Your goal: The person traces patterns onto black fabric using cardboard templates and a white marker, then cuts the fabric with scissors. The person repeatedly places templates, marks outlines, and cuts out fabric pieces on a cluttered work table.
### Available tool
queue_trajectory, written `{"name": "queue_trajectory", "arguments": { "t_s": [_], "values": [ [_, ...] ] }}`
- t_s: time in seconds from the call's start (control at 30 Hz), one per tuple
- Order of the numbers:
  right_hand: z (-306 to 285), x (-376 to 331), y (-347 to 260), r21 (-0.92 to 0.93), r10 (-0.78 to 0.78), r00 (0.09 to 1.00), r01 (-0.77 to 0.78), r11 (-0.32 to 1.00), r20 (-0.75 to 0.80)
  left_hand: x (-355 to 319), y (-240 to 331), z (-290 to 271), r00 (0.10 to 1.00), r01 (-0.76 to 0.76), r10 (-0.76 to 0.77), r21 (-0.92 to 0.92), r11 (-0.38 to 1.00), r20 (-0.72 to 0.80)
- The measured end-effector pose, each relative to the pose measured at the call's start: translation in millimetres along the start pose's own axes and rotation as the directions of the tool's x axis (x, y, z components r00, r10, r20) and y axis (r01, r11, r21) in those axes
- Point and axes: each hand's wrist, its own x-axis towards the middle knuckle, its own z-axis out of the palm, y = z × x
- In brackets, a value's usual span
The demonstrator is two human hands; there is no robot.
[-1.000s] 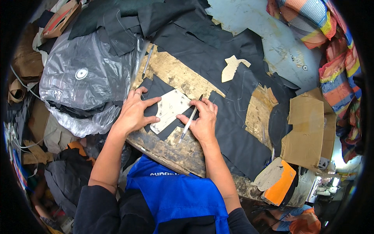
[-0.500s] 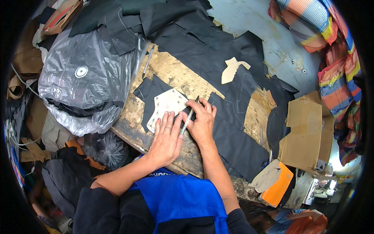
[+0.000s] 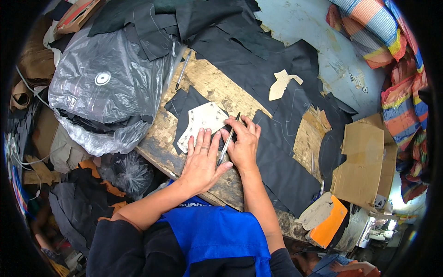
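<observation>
Left hand (image 3: 201, 159) flat on pale template (image 3: 201, 121); right hand (image 3: 242, 143) grips pen (image 3: 228, 139)

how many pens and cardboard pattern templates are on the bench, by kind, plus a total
pens: 2 — one in the right hand, its tip by the pale template pinned under the left hand; a spare pen near the clear plastic bag
pattern templates: 2 — the pale one and a tan cutout lying on black material
total: 4
</observation>
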Motion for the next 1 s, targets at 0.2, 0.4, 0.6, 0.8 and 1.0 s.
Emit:
{"name": "queue_trajectory", "arguments": {
  "t_s": [0.2,0.4,0.6,0.8,1.0],
  "values": [
    [-3.2,0.9,4.4,0.103,0.027,0.999,-0.025,0.994,-0.018,-1.0,3.6,-1.9,0.999,-0.008,0.008,-0.003,1.000,0.042],
    [-7.7,-0.6,12.5,0.230,0.118,0.988,-0.093,0.969,-0.095,-3.3,13.6,2.7,0.995,-0.022,0.030,-0.080,0.997,0.092],
    [-7.6,-0.5,15.6,0.232,0.140,0.985,-0.113,0.966,-0.103,-1.5,16.1,9.0,0.995,-0.020,0.029,-0.091,0.996,0.100],
    [-5.9,-1.6,15.1,0.252,0.133,0.985,-0.102,0.962,-0.109,-2.6,15.0,9.7,0.996,-0.036,0.043,-0.090,0.995,0.078],
    [-4.1,0.1,11.3,0.218,0.150,0.982,-0.123,0.968,-0.111,-3.1,17.4,11.5,0.998,-0.008,0.012,-0.068,0.998,0.060]
  ]
}}
